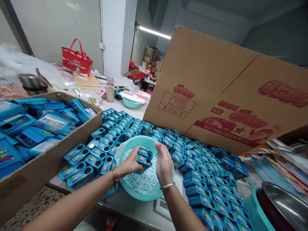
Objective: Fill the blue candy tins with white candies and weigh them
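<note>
- Head view: we see the pair of small blue boxes with dark round holes (143, 159) held above the pale pellets (141, 183), side by side with holes upward, probably so both openings stay accessible.
- Our left hand (131, 163) has its fingers closed around the pair from the left, which seems to keep the boxes pressed together.
- Our right hand (165, 165) stands just beside them, fingers straight and together, gripping nothing we can see; its cupped edge perhaps guards against spills.
- Below, the round turquoise plastic basin (141, 196) contains the loose pellets and would likely catch strays.
- Rows of upright blue boxes (204, 166) surround the basin, holes mostly up, arguably within easy reach.
- To our left, the open brown cardboard carton (55, 154) contains more blue boxes, jumbled; behind the right-hand rows leans the large printed cardboard panel (204, 80).
</note>
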`<state>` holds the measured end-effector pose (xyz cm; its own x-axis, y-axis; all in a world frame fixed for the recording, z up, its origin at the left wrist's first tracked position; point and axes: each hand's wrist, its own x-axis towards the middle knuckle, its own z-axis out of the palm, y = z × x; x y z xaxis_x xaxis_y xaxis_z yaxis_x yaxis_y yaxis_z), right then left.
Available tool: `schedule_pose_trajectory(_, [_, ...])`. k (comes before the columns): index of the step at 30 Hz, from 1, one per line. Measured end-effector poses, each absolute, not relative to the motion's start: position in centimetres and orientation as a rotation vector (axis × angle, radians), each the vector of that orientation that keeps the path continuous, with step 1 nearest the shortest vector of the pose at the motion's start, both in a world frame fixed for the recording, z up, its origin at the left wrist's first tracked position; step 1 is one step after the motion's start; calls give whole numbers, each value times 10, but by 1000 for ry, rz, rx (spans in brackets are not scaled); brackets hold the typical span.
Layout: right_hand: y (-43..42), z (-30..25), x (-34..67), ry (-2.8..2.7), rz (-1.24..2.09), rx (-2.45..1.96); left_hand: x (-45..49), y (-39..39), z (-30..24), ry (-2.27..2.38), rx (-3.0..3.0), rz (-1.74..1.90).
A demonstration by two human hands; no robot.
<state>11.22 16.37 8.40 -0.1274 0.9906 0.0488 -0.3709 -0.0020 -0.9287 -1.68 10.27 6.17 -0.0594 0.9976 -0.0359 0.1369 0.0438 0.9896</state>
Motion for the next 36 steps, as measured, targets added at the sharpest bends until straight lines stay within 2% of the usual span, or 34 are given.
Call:
schedule_pose_trajectory(7, [163, 75, 121, -1151, 1555, -895, -20, 99, 68, 1100, 832, 1236])
schedule_pose_trajectory(12, [167, 77, 138, -1636, 1495, -888, -19, 100, 71, 809, 643, 1203])
schedule_pose_trajectory(17, [172, 88, 152, -1838, 1550, -845, -20, 94, 75, 995, 756, 1238])
schedule_pose_trajectory(22, [168, 109, 154, -2600, 1038, -670, -33, 90, 82, 1161, 985, 1201])
schedule_pose_trajectory(25, [166, 114, 148, -2845, 694, -556, -42, 89, 88, 1215, 1074, 1176])
schedule_pose_trajectory(30, [168, 114, 143, -2905, 321, -541, -53, 86, 88, 1320, 995, 1062])
schedule_pose_trajectory(36, [155, 118, 144, -2914, 159, -434, -50, 86, 93, 1231, 1040, 1055])
